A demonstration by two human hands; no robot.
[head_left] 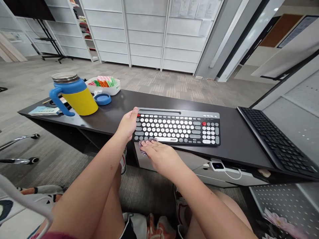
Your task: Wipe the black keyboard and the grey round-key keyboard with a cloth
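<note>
A black and grey acer keyboard [169,129] with round white, grey and red keys lies on the dark desk, its front edge near the desk's front edge. My left hand [128,124] grips its left end, thumb at the top corner; the fingers underneath are hidden. My right hand [158,151] presses a fuzzy grey cloth [143,147] against the keyboard's lower left edge, below the bottom row of keys. Most of the cloth is covered by the fingers.
At the left stand a yellow and blue mug [81,99], a blue lid [102,99] and a white basket [114,88] of colourful sticks. A second black keyboard [279,139] lies at the right. A small white device [217,166] with a cable hangs at the desk's front edge.
</note>
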